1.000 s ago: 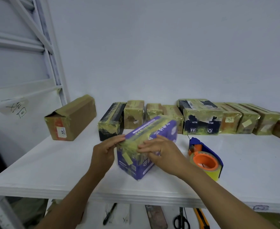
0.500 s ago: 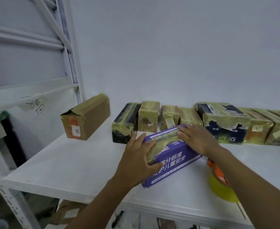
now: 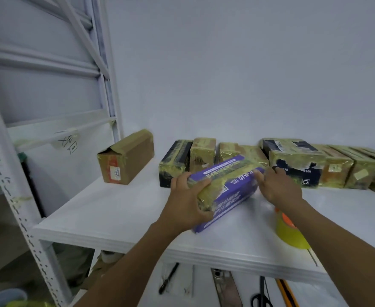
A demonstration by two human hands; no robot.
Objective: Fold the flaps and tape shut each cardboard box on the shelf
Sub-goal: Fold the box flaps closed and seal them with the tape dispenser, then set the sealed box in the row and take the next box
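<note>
The left hand (image 3: 186, 200) grips one end of the long purple cardboard box (image 3: 228, 187) on the white shelf (image 3: 115, 213). The right hand (image 3: 279, 187) lies flat against the other end.

Purple box (image 3: 228, 189): white print, yellow-green tape. Shelf (image 3: 107, 216): white. Brown carton (image 3: 126, 157): orange-red end, white label.

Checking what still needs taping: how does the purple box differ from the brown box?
The purple box is printed and wrapped in yellowish tape; the brown box is plain with a white label. The purple box is tilted, gripped by the left hand, the right hand touching it; the brown box lies untouched. Both are long and narrow.
</note>
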